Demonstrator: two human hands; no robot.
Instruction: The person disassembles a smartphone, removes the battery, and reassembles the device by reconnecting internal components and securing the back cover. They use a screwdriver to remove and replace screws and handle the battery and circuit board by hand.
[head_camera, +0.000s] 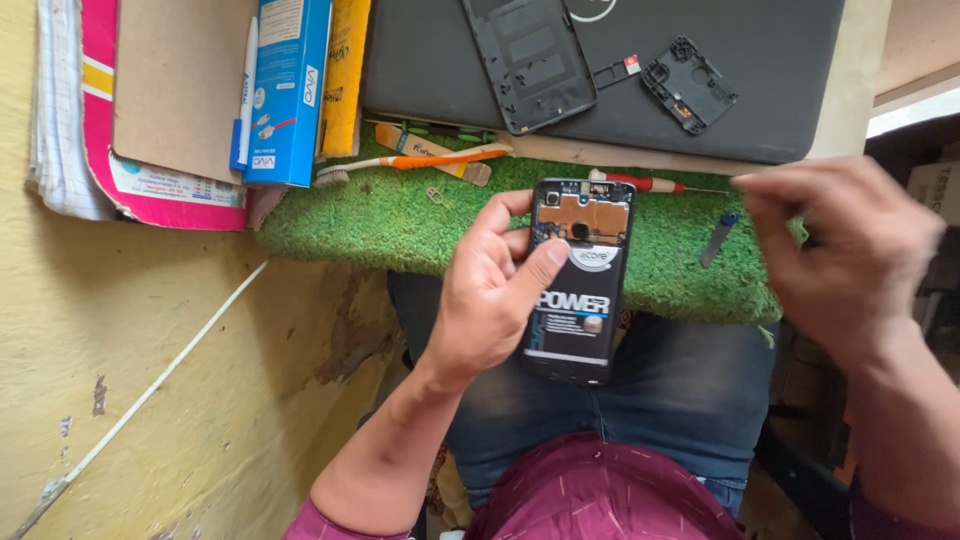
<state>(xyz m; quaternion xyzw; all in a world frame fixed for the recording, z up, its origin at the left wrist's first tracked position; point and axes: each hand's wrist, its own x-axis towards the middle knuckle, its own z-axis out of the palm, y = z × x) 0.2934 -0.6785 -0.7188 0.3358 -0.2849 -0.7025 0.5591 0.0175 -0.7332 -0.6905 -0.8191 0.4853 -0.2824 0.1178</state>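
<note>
My left hand grips an opened smartphone with its back cover off, so the battery and copper-coloured shielding show. My thumb lies across the battery. The phone hangs over my lap at the front edge of a green artificial-grass mat. My right hand is raised at the right, blurred, its fingertips pinched together; whether something tiny sits between them I cannot tell. A red-handled screwdriver lies on the mat just beyond the phone.
A closed dark laptop lies behind the mat, carrying the phone's back cover, a small black frame piece and a tiny card tray. An orange toothbrush, a blue box, papers and a yellow wall are at left.
</note>
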